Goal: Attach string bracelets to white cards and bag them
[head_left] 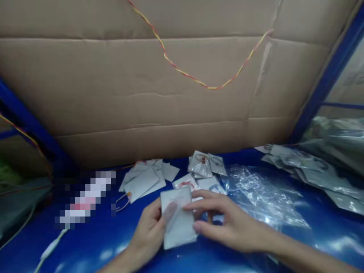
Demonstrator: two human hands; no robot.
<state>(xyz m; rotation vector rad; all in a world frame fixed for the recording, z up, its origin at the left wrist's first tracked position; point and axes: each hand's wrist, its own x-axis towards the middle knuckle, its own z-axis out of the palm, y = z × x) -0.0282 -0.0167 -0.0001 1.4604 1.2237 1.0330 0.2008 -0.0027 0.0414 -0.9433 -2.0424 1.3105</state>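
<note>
My left hand (152, 223) is closed on a white card (180, 227) in a clear plastic sleeve, held upright just above the blue table. Its thumb lies across the front of the card and looks blurred. My right hand (224, 218) reaches in from the right with its fingers apart. One fingertip touches the card's face, and the thumb is at its right edge. Behind the card are several small bagged cards with bracelet-like loops, such as a bagged card with a brown loop (200, 165). A pile of white cards (143, 182) lies to their left.
Loose clear plastic bags (256, 193) spread over the blue table (99, 242) at right. Farther right is a heap of bagged cards (313, 170). A white cable (51, 246) runs at left. A cardboard wall (170, 106) stands behind, with a twisted red-yellow wire (210, 88) hanging across it.
</note>
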